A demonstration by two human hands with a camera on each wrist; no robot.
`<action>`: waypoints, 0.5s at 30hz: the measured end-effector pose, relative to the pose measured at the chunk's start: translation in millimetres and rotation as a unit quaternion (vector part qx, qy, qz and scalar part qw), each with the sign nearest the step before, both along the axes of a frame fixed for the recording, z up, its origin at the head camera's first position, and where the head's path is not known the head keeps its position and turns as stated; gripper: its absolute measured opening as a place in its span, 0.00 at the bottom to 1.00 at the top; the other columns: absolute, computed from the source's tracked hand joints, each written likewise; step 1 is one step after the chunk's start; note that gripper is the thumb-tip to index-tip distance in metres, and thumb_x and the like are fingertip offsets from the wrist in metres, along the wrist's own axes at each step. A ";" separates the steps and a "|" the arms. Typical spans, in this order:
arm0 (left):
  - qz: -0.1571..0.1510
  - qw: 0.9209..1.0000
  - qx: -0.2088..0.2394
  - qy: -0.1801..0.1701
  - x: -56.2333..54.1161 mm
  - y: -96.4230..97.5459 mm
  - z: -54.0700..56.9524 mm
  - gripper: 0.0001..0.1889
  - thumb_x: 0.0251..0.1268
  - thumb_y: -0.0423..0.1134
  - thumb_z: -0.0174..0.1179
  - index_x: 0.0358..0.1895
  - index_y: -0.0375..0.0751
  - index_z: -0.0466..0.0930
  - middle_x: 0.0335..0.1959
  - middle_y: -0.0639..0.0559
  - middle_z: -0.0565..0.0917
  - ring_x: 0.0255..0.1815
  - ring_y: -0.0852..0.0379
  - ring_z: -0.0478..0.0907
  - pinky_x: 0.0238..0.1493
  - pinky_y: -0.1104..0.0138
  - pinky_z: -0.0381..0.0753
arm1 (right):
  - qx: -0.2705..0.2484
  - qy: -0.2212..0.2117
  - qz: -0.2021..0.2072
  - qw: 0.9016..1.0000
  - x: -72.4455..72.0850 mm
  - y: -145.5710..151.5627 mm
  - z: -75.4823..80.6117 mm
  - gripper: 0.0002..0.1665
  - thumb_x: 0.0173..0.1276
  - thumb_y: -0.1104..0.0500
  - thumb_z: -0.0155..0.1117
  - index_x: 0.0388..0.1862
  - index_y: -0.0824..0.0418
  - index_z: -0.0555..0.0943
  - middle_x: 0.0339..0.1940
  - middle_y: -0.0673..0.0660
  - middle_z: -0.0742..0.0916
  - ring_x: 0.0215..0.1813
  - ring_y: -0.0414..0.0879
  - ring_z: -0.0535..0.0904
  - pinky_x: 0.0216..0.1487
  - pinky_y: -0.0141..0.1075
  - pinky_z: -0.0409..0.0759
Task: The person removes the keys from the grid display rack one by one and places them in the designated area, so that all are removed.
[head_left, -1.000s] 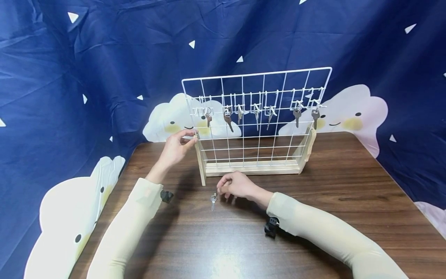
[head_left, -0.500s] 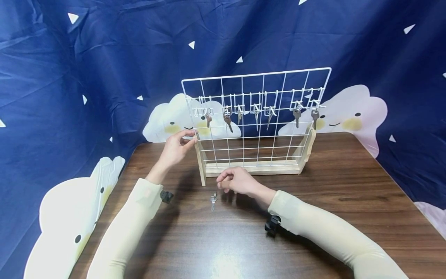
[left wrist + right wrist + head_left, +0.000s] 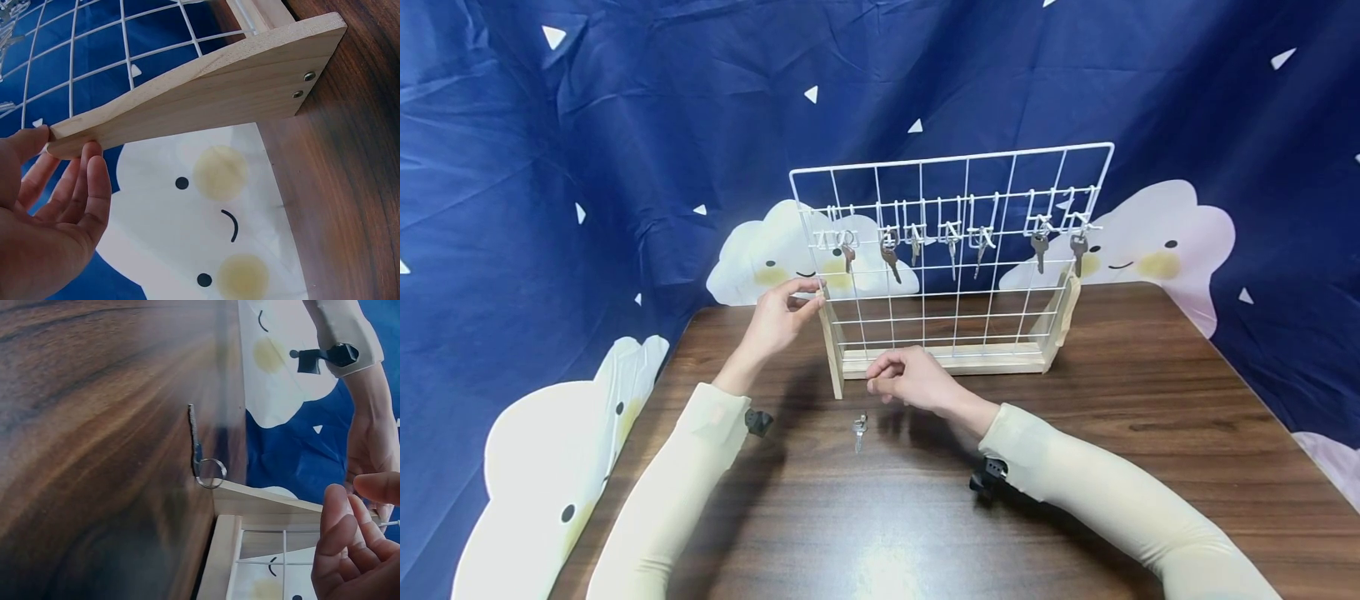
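Observation:
A silver key (image 3: 859,437) with a ring lies on the brown table, in front of the stand's left end. My right hand (image 3: 913,379) hovers beyond and above it, fingers loosely bent and nothing between them; in the right wrist view its fingers (image 3: 340,531) are apart from the key's ring (image 3: 211,474). At the left, my left hand (image 3: 777,318) pinches the top of the stand's wooden side board (image 3: 206,94) between thumb and fingers. The white wire grid (image 3: 925,321) stands upright, with several keys hanging from hooks along it, such as a brown key (image 3: 891,260).
The grid's wooden base bar (image 3: 970,360) runs between two side boards, the right one (image 3: 1063,317) near the table's back. A blue curtain (image 3: 700,100) with white clouds hangs behind. The brown table (image 3: 1120,433) spreads out in front and to the right.
My right hand has let go of the key and moved up and away toward the grid. The key stays on the table. My left hand keeps its grip on the side board.

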State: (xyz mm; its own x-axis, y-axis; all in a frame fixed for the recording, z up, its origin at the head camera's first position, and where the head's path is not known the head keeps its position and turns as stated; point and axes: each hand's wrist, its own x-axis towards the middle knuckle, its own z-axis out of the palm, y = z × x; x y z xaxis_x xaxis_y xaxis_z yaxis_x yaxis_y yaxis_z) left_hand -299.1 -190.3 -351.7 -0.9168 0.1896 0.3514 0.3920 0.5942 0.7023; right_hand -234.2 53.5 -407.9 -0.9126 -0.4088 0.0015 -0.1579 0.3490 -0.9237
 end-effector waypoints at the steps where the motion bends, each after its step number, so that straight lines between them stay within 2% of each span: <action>1: -0.001 1.000 0.001 0.001 0.1 0.1 -0.1 0.18 0.68 0.41 0.65 0.58 0.40 0.81 0.55 0.40 0.85 0.47 0.41 0.87 0.53 0.55 0.86 | -0.003 0.005 -0.001 1.000 -0.1 -0.1 1.2 0.06 0.62 0.62 0.71 0.39 0.57 0.86 0.27 0.56 0.89 0.28 0.56 0.86 0.18 0.28 0.72; 2: 0.000 1.000 0.001 0.002 0.1 0.1 -0.3 0.18 0.68 0.41 0.65 0.58 0.40 0.81 0.55 0.41 0.86 0.47 0.42 0.87 0.53 0.55 0.86 | -0.005 0.008 -0.003 1.000 -0.2 0.1 2.4 0.06 0.62 0.62 0.71 0.39 0.58 0.86 0.29 0.57 0.90 0.29 0.56 0.87 0.18 0.28 0.73; 6: -0.001 1.000 0.001 0.004 -0.2 0.0 -1.6 0.17 0.68 0.41 0.65 0.58 0.40 0.82 0.55 0.41 0.86 0.47 0.42 0.87 0.53 0.55 0.86 | -0.013 0.009 -0.007 1.000 -0.5 0.0 7.0 0.08 0.61 0.62 0.70 0.41 0.59 0.86 0.32 0.59 0.90 0.26 0.46 0.85 0.19 0.29 0.74; 11: 0.001 1.000 0.001 0.005 -0.1 0.0 -2.0 0.17 0.68 0.41 0.65 0.57 0.41 0.82 0.55 0.41 0.86 0.47 0.42 0.87 0.53 0.55 0.87 | -0.024 0.017 -0.012 1.000 -2.0 -0.1 13.8 0.08 0.62 0.63 0.70 0.41 0.60 0.86 0.34 0.62 0.90 0.28 0.51 0.86 0.21 0.32 0.77; 15: 0.002 1.000 0.000 0.007 0.1 0.1 -1.7 0.17 0.68 0.41 0.65 0.58 0.41 0.82 0.55 0.41 0.86 0.47 0.42 0.87 0.52 0.56 0.87 | -0.026 0.033 -0.016 0.999 -3.4 -0.8 18.6 0.07 0.62 0.62 0.70 0.40 0.59 0.86 0.31 0.58 0.90 0.26 0.45 0.85 0.23 0.34 0.80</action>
